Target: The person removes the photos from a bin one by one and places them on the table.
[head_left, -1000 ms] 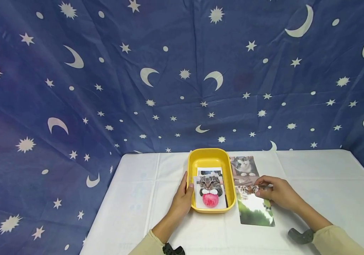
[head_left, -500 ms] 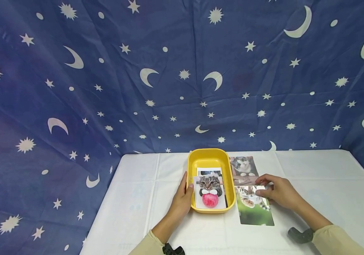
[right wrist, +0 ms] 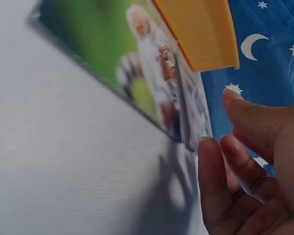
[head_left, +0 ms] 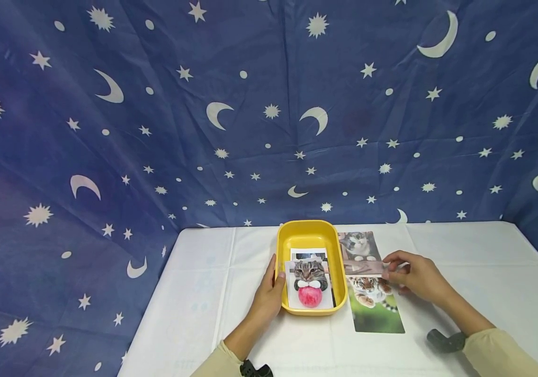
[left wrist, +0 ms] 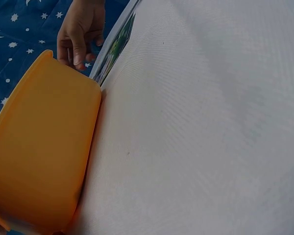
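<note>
My left hand (head_left: 268, 297) grips the left side of a yellow tray (head_left: 307, 238), thumb over the rim and fingers along the outer wall. In the tray lie several photo cards; the top card (head_left: 310, 288) has a tabby cat with a pink ball. Right of the tray, a grey-and-white cat photo (head_left: 359, 246) lies above a tiger cub photo (head_left: 378, 314) on green. My right hand (head_left: 415, 275) is at the corner where the two photos meet. In the right wrist view its fingertips (right wrist: 209, 147) stand apart, one close to the cat photo's end (right wrist: 190, 132).
A white cloth covers the table (head_left: 193, 293). Behind and to the left hangs a blue curtain (head_left: 250, 131) with moons and stars. Dark wrist devices sit by both sleeves, one of them a grey strap piece (head_left: 445, 341) on the right.
My right hand has shifted slightly away from the tiger photo toward the cat photo's corner. Glare has left the tiger photo, whose picture now shows clearly. My left hand and the tray stay put.
</note>
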The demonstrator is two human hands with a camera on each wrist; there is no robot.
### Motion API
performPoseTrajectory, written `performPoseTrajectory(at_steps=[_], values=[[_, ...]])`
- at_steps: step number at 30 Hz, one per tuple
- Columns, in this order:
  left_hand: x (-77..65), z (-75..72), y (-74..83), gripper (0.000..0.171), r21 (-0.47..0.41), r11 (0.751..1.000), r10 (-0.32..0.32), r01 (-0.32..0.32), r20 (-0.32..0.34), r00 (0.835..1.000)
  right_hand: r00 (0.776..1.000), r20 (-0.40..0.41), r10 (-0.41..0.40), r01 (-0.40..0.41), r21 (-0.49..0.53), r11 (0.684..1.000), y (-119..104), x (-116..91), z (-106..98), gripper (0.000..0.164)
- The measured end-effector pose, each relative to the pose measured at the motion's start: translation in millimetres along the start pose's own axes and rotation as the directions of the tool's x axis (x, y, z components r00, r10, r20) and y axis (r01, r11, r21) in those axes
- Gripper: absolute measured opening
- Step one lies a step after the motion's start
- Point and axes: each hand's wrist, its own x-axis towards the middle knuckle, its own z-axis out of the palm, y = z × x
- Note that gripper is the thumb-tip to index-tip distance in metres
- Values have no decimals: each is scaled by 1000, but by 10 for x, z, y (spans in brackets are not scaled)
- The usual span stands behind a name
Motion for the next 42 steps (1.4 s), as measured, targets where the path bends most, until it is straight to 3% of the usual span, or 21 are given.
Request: performPoseTrajectory(at_steps=[11,21,32,38,42], values=[[-4,-3,-22,61,0,1000,6,-6,-11,1000,998,59,-8,3,91,996,-406,232,33,39],[-9,-3,-27,61,-5,1000,2,-2,-11,1000,973,176,-149,113,199,973,-1018,586,262,33],[-16,-18,2,60,-18,999,38,-38,9,999,903,400,-155,119,114,986,-1515,956,638,36],[-24,-18,14,60,-22,998,57,-57,19,998,862,487,-137,138,34,990,-1597,1097,766,24],[-13,-21,15,61,-26,998,52,-52,28,998,854,510,-106,151,-49,987,-1583,1165,848,23]])
